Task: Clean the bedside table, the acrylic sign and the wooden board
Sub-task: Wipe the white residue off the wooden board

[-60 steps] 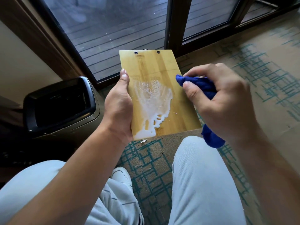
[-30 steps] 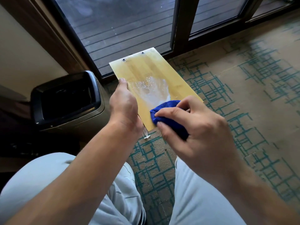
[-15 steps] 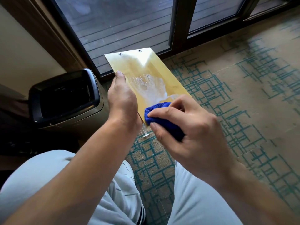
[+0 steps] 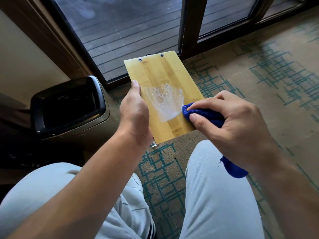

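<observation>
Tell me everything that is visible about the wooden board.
The wooden board is a yellowish rectangle with lengthwise grain, like bamboo, and two small dark fasteners near its far edge. It is held tilted above the carpet. The left hand grips its left edge. White foam covers its middle, and the blue cloth in the right hand touches its right side.

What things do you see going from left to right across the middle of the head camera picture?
Black bin → left hand → wooden board with white foam → blue cloth → right hand → patterned carpet.
</observation>
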Demonstrator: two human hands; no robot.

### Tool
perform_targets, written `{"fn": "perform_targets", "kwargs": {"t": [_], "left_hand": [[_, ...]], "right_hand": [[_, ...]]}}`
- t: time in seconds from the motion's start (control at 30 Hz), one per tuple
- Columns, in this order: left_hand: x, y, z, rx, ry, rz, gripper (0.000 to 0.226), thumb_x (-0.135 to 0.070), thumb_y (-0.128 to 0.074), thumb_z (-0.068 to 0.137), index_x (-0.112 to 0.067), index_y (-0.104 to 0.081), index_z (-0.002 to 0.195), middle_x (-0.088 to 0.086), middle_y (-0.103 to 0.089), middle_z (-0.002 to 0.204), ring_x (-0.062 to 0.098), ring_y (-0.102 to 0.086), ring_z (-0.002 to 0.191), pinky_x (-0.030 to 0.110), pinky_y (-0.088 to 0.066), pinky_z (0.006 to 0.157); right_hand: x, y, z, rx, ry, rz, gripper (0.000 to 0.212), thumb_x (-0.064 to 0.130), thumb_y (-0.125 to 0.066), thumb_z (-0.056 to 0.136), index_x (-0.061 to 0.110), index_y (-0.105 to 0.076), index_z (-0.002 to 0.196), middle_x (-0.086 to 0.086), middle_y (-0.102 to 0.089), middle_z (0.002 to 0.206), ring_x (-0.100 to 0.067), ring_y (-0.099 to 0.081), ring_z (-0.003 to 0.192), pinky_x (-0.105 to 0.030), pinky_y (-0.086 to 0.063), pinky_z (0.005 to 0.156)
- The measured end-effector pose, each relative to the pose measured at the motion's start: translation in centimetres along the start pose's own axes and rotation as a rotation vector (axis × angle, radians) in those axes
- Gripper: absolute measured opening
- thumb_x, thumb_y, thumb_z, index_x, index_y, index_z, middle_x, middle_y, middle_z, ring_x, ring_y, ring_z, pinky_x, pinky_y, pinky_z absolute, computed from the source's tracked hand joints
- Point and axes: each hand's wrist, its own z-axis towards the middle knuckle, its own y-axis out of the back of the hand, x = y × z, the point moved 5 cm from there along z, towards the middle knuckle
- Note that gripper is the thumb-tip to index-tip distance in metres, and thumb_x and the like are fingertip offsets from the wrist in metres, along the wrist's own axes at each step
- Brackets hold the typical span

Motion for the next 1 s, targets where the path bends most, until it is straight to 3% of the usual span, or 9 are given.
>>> {"fn": "perform_targets", "kwargs": {"t": [0.13,0.23,0.3,0.4,0.5,0.6,0.8,1.0], "left_hand": [[0.3,-0.4,-0.5,0.070,0.034,0.027,0.043,-0.051,-0.042,0.105,-0.020,-0.072,0.109,0.000,-0.081,0.094,0.020,-0.078,0.084,0.038,-0.064,0.067],[0.3,-0.8,-0.8,0.120,0.023,0.007,0.045,-0.049,-0.043,0.104,-0.017,-0.071,0.119,0.008,-0.078,0.108,0.031,-0.076,0.098,0.051,-0.060,0.087],[0.4,-1.2,-1.1,0.150,0.030,-0.008,0.046,-0.049,-0.044,0.104,-0.015,-0.070,0.121,0.011,-0.077,0.111,0.033,-0.075,0.102,0.056,-0.058,0.093],[0.5,-1.5,-1.6,0.181,0.049,-0.013,0.045,-0.047,-0.044,0.105,-0.014,-0.071,0.118,0.009,-0.079,0.104,0.028,-0.077,0.093,0.047,-0.063,0.081],[0.6,-1.4,-1.8,0.201,0.071,-0.046,0.047,-0.049,-0.043,0.104,-0.014,-0.071,0.115,0.009,-0.080,0.101,0.026,-0.078,0.088,0.042,-0.065,0.069],[0.8,-0.9,-1.4,0.197,0.079,-0.050,0.052,-0.055,-0.042,0.102,-0.015,-0.069,0.121,0.009,-0.078,0.108,0.027,-0.077,0.095,0.042,-0.063,0.078],[0.3,-1.9,-2.0,0.375,0.123,-0.128,0.063,-0.056,-0.035,0.103,-0.008,-0.062,0.135,0.016,-0.071,0.124,0.027,-0.074,0.099,0.040,-0.064,0.079],[0.5,-2.5,-2.6,0.484,0.155,-0.167,0.065,-0.057,-0.034,0.103,-0.006,-0.065,0.130,0.016,-0.074,0.117,0.030,-0.074,0.100,0.043,-0.063,0.082]], "right_hand": [[0.3,1.3,0.1,-0.042,0.019,0.107,0.017,0.039,-0.067,0.088,0.033,-0.076,0.102,0.007,-0.065,0.090,-0.010,-0.065,0.084,-0.022,-0.050,0.072],[0.4,3.6,1.0,-0.178,0.014,0.187,0.015,0.033,-0.066,0.093,0.028,-0.075,0.104,0.006,-0.070,0.095,-0.012,-0.067,0.087,-0.025,-0.051,0.073],[-0.1,4.2,2.3,-0.196,-0.001,0.148,0.017,0.034,-0.062,0.095,0.029,-0.074,0.106,0.007,-0.069,0.097,-0.009,-0.066,0.090,-0.026,-0.051,0.078],[-0.9,3.5,3.7,-0.110,-0.031,0.003,0.022,0.041,-0.059,0.092,0.034,-0.072,0.108,0.007,-0.066,0.097,-0.008,-0.061,0.088,-0.026,-0.050,0.081],[-0.6,2.3,2.8,-0.047,-0.024,-0.122,0.029,0.049,-0.057,0.089,0.037,-0.071,0.111,0.006,-0.059,0.094,-0.014,-0.061,0.083,-0.036,-0.053,0.076],[0.3,1.4,1.0,-0.010,0.025,-0.150,0.031,0.051,-0.055,0.089,0.036,-0.069,0.112,0.007,-0.057,0.092,-0.016,-0.062,0.078,-0.039,-0.054,0.070],[1.3,1.7,-1.1,-0.009,0.104,0.027,0.020,0.039,-0.064,0.089,0.033,-0.075,0.106,0.009,-0.061,0.092,-0.013,-0.065,0.083,-0.032,-0.052,0.071],[2.3,3.7,-0.9,-0.008,0.136,0.130,0.015,0.028,-0.068,0.089,0.025,-0.077,0.101,0.005,-0.066,0.091,-0.013,-0.066,0.087,-0.015,-0.044,0.073]]}}
